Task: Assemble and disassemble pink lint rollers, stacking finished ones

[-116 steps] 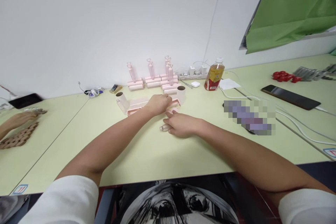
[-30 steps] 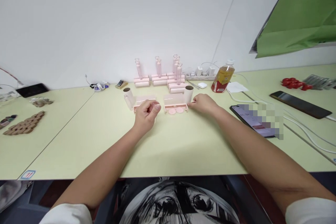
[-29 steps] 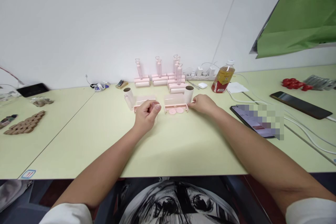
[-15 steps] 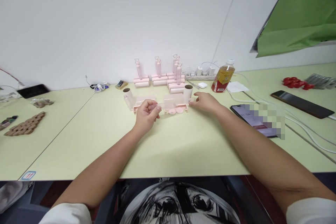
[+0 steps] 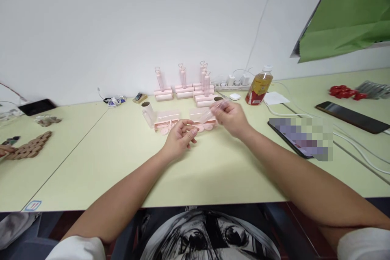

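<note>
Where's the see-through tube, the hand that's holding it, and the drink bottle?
See-through tube point(image 5: 207, 115): head view, on its clear side.
Right hand point(image 5: 234, 120): head view, on its back.
Drink bottle point(image 5: 259, 88): head view, on its yellow label.

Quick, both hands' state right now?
Left hand: open, loosely curled; no held item visible.
Right hand: closed, holding a clear tube.

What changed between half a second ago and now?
The clear tube passed from the left hand to the right hand; the left hand shifted rightward. A co-worker's hand appeared at far left. The drink bottle and pink pieces by the wall stayed put.
</note>
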The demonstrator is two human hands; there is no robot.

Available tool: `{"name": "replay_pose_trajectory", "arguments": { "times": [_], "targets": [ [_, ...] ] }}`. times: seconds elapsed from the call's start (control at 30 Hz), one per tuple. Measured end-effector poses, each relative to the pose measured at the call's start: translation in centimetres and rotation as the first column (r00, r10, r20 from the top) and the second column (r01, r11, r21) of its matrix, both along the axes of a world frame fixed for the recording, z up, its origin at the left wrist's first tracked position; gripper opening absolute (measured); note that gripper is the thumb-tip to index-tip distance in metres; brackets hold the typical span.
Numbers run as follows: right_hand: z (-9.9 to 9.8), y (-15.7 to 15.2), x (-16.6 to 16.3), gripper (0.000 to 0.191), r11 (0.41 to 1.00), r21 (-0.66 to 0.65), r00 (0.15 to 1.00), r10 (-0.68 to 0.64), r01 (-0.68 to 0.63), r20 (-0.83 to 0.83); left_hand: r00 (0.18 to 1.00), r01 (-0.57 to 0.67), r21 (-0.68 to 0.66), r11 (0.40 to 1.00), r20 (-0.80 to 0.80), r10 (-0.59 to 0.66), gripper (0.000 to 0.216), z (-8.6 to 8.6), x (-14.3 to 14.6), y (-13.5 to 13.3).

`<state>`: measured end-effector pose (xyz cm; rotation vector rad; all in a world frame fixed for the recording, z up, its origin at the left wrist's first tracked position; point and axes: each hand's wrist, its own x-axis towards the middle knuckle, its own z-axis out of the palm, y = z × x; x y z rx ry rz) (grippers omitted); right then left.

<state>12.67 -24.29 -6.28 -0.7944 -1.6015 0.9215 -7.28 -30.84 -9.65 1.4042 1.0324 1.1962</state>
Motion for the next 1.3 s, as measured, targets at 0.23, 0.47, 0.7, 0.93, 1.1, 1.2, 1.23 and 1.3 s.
{"name": "replay_pose_trajectory", "arguments": {
  "times": [0.23, 0.47, 0.7, 0.93, 1.1, 1.2, 1.23, 1.3],
  "targets": [
    [-0.5, 5.9, 6.0, 0.034, 0.773, 0.264, 0.704, -0.634, 0.576, 0.32, 0.99, -0.035, 0.031, 0.999, -0.137, 0.039, 0.036, -0.3, -0.2, 0.2],
    [-2.8, 7.2, 5.9, 0.038, 0.834, 0.172, 0.547, -0.485, 0.524, 0.682, 0.971, 0.052, 0.105, 0.993, -0.239, -0.025, 0.024, -0.9, -0.4, 0.1],
    [-2.8, 7.1, 5.7, 0.041, 0.848, 0.142, 0.526, -0.439, 0.511, 0.729, 0.931, 0.082, 0.112, 0.99, -0.362, -0.036, 0.024, -1.0, -0.5, 0.0],
    [-2.6, 7.0, 5.5, 0.045, 0.839, 0.133, 0.542, -0.452, 0.527, 0.708, 0.893, 0.098, 0.117, 0.988, -0.449, -0.035, 0.024, -0.3, -0.6, -0.2],
    [-2.6, 7.1, 5.7, 0.048, 0.817, 0.166, 0.581, -0.52, 0.552, 0.626, 0.88, 0.111, 0.134, 0.985, -0.474, -0.035, 0.023, -0.4, -0.7, 0.0],
    [-2.9, 7.0, 5.6, 0.051, 0.795, 0.314, 0.608, -0.601, 0.518, 0.519, 0.874, 0.117, 0.136, 0.984, -0.484, -0.037, 0.023, -0.5, -0.7, 0.0],
    [-3.0, 6.9, 5.5, 0.052, 0.788, 0.374, 0.615, -0.616, 0.49, 0.492, 0.873, 0.118, 0.138, 0.983, -0.487, -0.037, 0.023, -0.5, -0.8, 0.0],
    [-3.1, 6.6, 5.2, 0.051, 0.787, 0.463, 0.624, -0.61, 0.407, 0.488, 0.869, 0.119, 0.141, 0.983, -0.493, -0.034, 0.023, -0.5, -0.8, 0.0]
  ]
}}
